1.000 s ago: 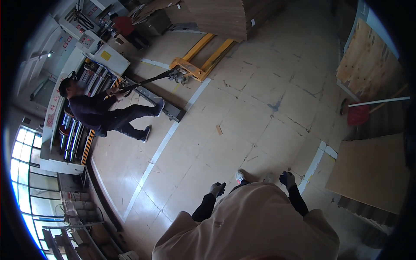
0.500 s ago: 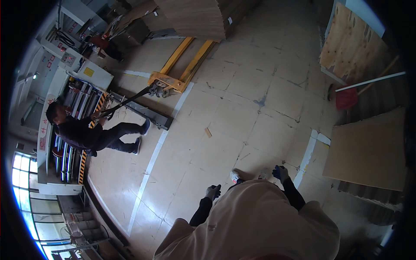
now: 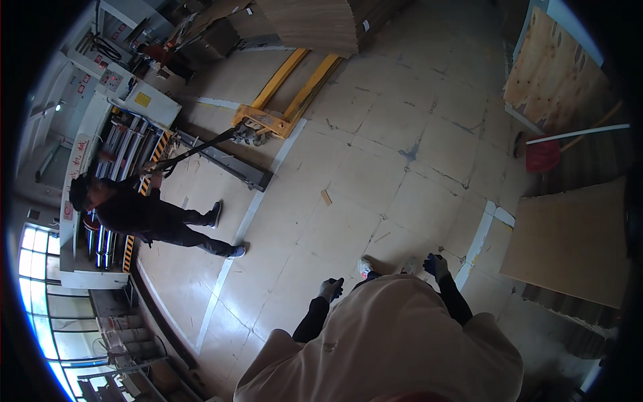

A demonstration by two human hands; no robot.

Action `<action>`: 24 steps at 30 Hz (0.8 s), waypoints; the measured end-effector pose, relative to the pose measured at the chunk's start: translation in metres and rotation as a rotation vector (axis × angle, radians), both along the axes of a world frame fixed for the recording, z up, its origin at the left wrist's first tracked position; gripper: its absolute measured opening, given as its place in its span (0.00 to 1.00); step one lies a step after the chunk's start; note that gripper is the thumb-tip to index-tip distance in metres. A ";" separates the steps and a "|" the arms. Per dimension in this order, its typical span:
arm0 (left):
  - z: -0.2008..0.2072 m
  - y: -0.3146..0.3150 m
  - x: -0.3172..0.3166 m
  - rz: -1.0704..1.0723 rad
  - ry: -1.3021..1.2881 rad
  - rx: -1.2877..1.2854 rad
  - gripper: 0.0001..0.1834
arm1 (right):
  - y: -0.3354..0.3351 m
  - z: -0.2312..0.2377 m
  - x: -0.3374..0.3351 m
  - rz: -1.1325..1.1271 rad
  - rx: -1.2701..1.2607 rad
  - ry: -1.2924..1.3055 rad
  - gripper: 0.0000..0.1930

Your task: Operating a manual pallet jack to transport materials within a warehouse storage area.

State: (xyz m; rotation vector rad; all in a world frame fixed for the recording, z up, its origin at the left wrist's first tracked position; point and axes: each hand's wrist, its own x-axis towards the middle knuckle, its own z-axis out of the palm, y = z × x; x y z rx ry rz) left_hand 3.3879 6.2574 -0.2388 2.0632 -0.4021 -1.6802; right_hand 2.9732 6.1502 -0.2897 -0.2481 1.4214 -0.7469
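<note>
My left hand [image 3: 331, 289], in a grey glove with dark finger parts, hangs in front of my body at the lower middle. Its fingers are curled in and nothing shows in them. To its right, my right hand [image 3: 437, 266] wears a matching glove, fingers likewise curled, with nothing visible in its grip. Neither hand touches anything. Below both hangs my beige garment [image 3: 382, 335], dark sleeves coming out of it. One of my light shoes [image 3: 365, 268] shows on the tiled floor [image 3: 315, 234] between the hands.
At left, a person [image 3: 134, 211] grips the handle of a yellow pallet truck [image 3: 268, 120] beside a roller machine [image 3: 110, 181]. Stacked cardboard [image 3: 308, 23] stands at the far end. On the right are cardboard sheets [image 3: 569, 241], a red dustpan [image 3: 542, 155] and a plywood board [image 3: 552, 74].
The person at left has shifted their stance, their feet now wider apart and one nearer to me. The view has turned slightly; my hands keep nearly the same pose.
</note>
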 end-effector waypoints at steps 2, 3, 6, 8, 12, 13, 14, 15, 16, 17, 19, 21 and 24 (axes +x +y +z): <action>-0.003 0.002 0.001 0.004 0.000 -0.001 0.19 | -0.001 0.000 0.000 0.006 -0.001 0.004 0.14; -0.004 0.003 0.001 0.006 -0.001 -0.001 0.19 | -0.001 0.000 0.001 0.011 0.000 0.005 0.14; 0.000 0.000 -0.001 -0.007 -0.011 0.003 0.19 | -0.003 -0.004 -0.002 0.019 -0.012 0.003 0.14; 0.010 -0.004 -0.005 -0.029 -0.017 0.030 0.17 | -0.002 -0.004 -0.005 0.014 -0.016 0.003 0.14; 0.024 -0.009 -0.010 -0.061 -0.006 0.019 0.18 | 0.001 -0.007 -0.009 -0.006 -0.020 -0.009 0.14; 0.024 -0.008 -0.010 -0.058 -0.006 0.018 0.17 | 0.002 -0.008 -0.010 -0.009 -0.019 -0.015 0.14; 0.024 -0.006 -0.011 -0.057 -0.005 0.017 0.17 | 0.003 -0.009 -0.010 -0.020 -0.023 -0.011 0.14; 0.024 -0.007 -0.011 -0.056 -0.003 0.016 0.17 | 0.004 -0.010 -0.011 -0.031 -0.028 -0.007 0.13; 0.025 -0.007 -0.011 -0.068 -0.014 0.024 0.17 | 0.004 -0.011 -0.013 -0.035 -0.031 -0.001 0.13; 0.026 -0.007 -0.012 -0.079 -0.024 0.032 0.17 | 0.006 -0.013 -0.014 -0.055 -0.038 -0.018 0.13; 0.027 -0.009 -0.013 -0.104 -0.035 0.043 0.17 | 0.012 -0.015 -0.018 -0.085 -0.014 -0.020 0.13; 0.029 -0.014 -0.015 -0.130 -0.036 0.048 0.17 | 0.015 -0.019 -0.023 -0.110 -0.010 -0.027 0.13; 0.046 -0.021 -0.022 -0.265 -0.120 0.011 0.17 | 0.025 -0.031 -0.025 -0.152 -0.011 -0.051 0.13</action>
